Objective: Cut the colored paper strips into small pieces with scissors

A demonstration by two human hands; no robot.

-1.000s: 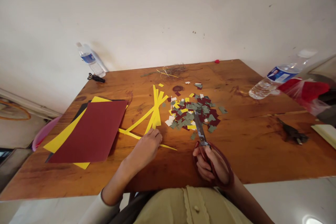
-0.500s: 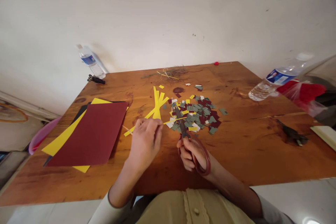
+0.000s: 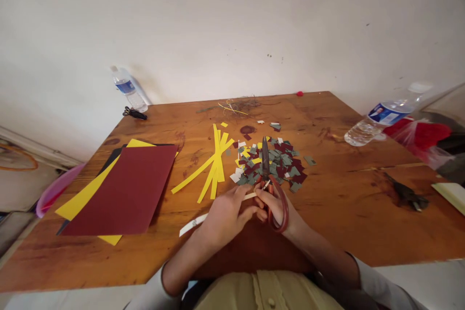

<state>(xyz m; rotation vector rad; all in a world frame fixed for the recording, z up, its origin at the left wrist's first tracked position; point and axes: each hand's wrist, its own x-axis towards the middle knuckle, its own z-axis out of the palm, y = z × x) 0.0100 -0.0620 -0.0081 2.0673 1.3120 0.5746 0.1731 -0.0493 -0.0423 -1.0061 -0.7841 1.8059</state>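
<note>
My left hand (image 3: 227, 210) is closed on a narrow pale paper strip (image 3: 189, 226); its long tail sticks out on the left, and the other end reaches my right thumb. In my right hand (image 3: 274, 206) is a pair of scissors (image 3: 266, 162) with red-brown handles, dark blades pointing away from me. The blades look closed and lie over a pile of small paper pieces (image 3: 286, 162) in grey-green, maroon, yellow and white. Left of this pile, several yellow paper strips (image 3: 218, 160) cross one another on the wooden table (image 3: 327, 223).
Maroon sheets (image 3: 123, 193) overlap yellow and dark ones at the left. A water bottle (image 3: 129, 89) and black-handled scissors (image 3: 134, 113) stand and lie at the back left. Right are another bottle (image 3: 387, 116), a dark object (image 3: 407, 193) and a pale flat block (image 3: 448, 197).
My left hand has moved right and down toward my right hand, and the strip now lies between both. The scissors have turned to point straighter ahead. The view has tipped slightly upward.
</note>
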